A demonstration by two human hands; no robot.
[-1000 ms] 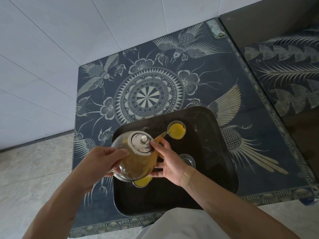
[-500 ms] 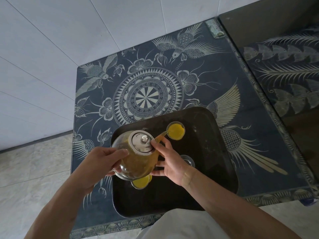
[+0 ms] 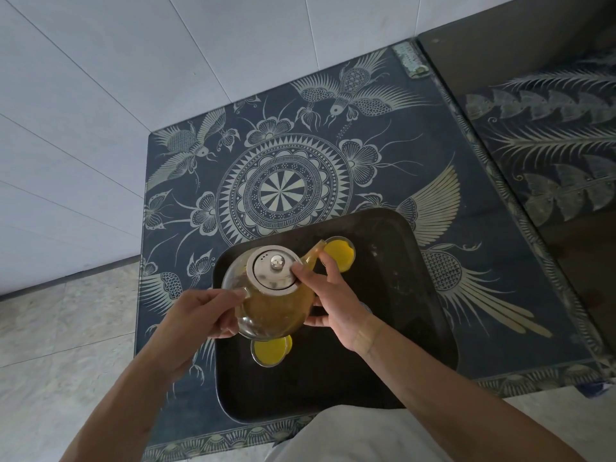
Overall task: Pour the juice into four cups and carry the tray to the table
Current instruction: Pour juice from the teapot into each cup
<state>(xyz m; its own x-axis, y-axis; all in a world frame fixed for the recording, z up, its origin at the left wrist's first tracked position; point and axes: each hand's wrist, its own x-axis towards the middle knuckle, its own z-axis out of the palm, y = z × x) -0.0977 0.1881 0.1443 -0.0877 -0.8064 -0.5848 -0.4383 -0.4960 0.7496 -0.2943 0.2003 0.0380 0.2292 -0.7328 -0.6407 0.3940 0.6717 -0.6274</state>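
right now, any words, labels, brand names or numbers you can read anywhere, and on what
None can be read.
Small label at the far edge of the patterned table: marks too small and blurred to read.
Glass teapot, its metal lid, the cups and the black tray: no print visible.

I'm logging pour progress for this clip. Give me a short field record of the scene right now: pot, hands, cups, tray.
pot: glass teapot of juice, tilted, spout over far cup
left hand: grips the pot's handle side
right hand: steadies the pot, one finger on the lid
far cup: holds juice
near cup: holds juice, partly under the pot
other cups: mostly hidden behind right hand
tray: black, on patterned table
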